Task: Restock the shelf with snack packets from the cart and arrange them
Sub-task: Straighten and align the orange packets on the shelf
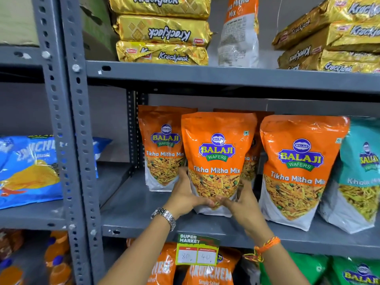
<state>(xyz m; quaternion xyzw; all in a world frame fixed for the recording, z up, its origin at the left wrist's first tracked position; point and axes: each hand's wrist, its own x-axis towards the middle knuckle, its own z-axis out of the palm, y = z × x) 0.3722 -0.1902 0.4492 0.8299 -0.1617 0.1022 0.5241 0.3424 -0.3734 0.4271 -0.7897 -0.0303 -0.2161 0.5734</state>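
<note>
Placing step. Both hands, left hand (185, 194) and right hand (244, 204), clasp the Tikha Mitha Mix pouch (217, 159) at its base, upright on the middle shelf (131, 210). Next, I judge: release, square it with neighbouring pouch (300, 169).

I hold an orange Tikha Mitha Mix pouch (218, 161) upright on the grey metal shelf (133, 204), my left hand (185, 194) and right hand (242, 202) cupping its lower corners. Two more orange pouches stand behind it, another (300, 171) just to its right, with a teal pouch (357, 173) beside that one.
</note>
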